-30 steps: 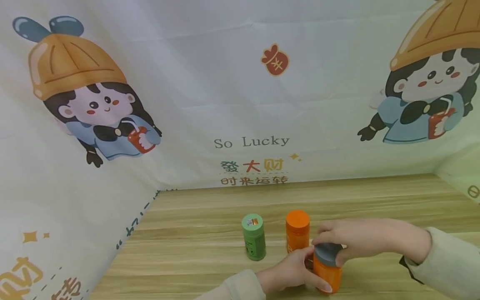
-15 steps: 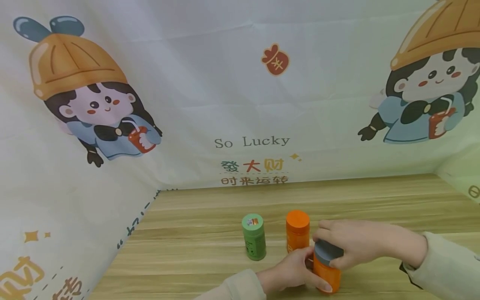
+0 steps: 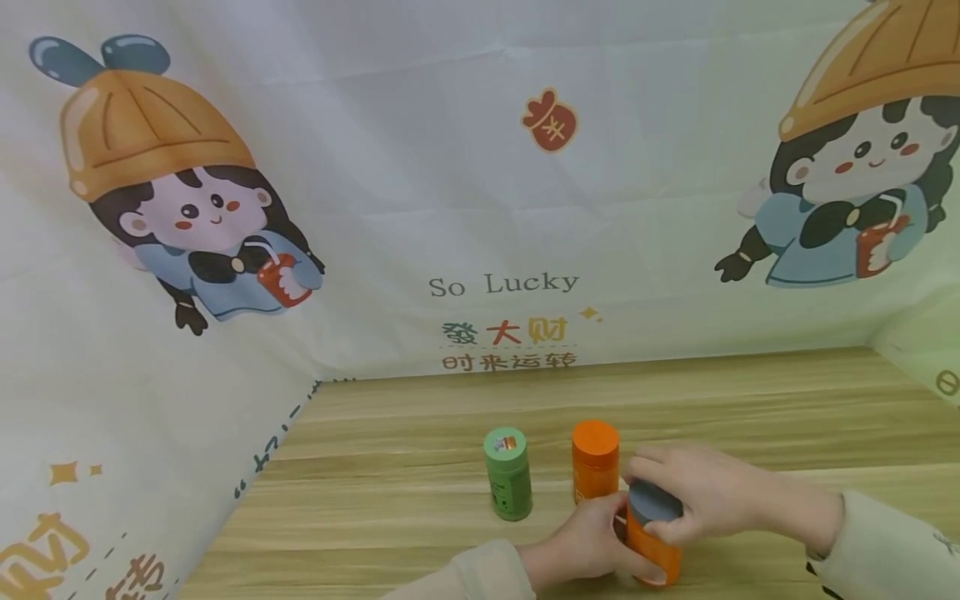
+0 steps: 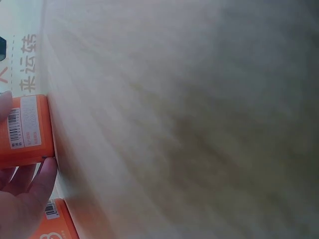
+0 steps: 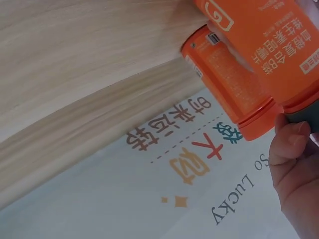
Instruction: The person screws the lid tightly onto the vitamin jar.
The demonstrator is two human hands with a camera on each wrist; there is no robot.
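Observation:
An orange supplement bottle (image 3: 654,546) with a dark grey lid (image 3: 651,505) stands on the table at the lower right of the head view. My left hand (image 3: 588,540) grips its body from the left, thumb across the front. From above and the right, my right hand (image 3: 708,496) pinches the lid, which sits on the bottle. In the left wrist view, fingers (image 4: 44,179) touch the bottle's lower edge beside a barcode label. The right wrist view has the printed body (image 5: 279,50) and my right fingertips (image 5: 291,142) at the lid.
Just behind the held bottle stands a second orange bottle (image 3: 596,454) with an orange lid. Left of it is a green bottle (image 3: 508,479), upright. A printed cloth (image 3: 390,183) hangs behind and at the sides of the wood-grain table (image 3: 360,500).
My right hand has turned on the lid, its wrist and sleeve shifting slightly left and down. My left hand and the bottle stay almost in place; the other bottles have not moved.

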